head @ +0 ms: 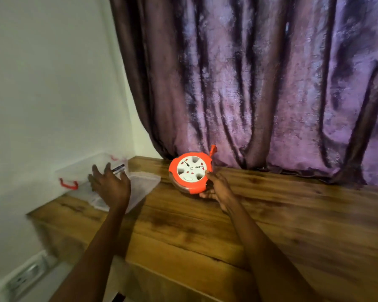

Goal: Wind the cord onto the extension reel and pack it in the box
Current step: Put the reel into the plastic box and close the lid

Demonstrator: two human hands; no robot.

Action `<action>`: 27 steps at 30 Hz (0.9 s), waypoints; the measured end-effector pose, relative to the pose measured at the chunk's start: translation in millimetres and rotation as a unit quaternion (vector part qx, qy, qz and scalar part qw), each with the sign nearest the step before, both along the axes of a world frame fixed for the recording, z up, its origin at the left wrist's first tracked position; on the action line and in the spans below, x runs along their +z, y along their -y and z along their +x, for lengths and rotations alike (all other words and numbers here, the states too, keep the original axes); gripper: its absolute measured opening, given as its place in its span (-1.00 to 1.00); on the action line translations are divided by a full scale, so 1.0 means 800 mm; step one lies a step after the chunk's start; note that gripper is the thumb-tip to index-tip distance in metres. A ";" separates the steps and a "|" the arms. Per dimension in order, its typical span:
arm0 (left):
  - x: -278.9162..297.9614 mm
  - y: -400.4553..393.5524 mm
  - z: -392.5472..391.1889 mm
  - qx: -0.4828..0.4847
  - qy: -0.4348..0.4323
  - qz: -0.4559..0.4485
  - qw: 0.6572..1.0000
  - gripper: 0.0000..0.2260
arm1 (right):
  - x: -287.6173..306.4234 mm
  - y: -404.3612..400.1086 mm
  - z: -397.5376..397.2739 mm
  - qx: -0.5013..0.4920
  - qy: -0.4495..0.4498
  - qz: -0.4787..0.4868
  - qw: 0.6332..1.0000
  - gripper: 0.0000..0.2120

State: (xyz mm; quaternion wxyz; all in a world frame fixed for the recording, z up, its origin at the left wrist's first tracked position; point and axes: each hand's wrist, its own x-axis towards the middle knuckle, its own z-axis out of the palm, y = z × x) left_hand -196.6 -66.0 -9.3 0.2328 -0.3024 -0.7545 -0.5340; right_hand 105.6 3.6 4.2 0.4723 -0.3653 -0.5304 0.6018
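Observation:
An orange extension reel [190,173] with a white socket face is tilted up just above the wooden table [271,214], near the curtain. My right hand [216,188] grips its lower right edge. An orange plug [213,150] sticks up at the reel's top right; the cord looks wound in. A clear plastic box [79,173] with red clasps stands at the table's far left corner against the wall. Its clear lid [142,184] lies beside it. My left hand [109,184] hovers open over the box and lid, fingers spread, holding nothing.
A purple curtain [260,83] hangs along the table's back edge. A white wall [42,83] is on the left. The table's left edge drops off near the box. Something metallic [28,277] lies on the floor at lower left.

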 end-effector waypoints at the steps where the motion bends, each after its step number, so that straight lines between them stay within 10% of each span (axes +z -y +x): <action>1: -0.003 0.013 -0.020 0.032 0.004 -0.015 0.999 -0.53 | -0.002 0.002 -0.014 0.007 0.003 -0.003 1.000 -0.62; 15: -0.006 0.065 -0.137 -0.016 0.055 -0.131 0.990 -0.47 | -0.020 0.023 -0.068 0.057 0.043 0.001 0.997 -0.74; 27: 0.026 0.051 -0.101 -0.080 0.058 -0.004 0.995 -0.80 | -0.022 0.022 -0.069 0.047 0.052 0.002 0.998 -0.65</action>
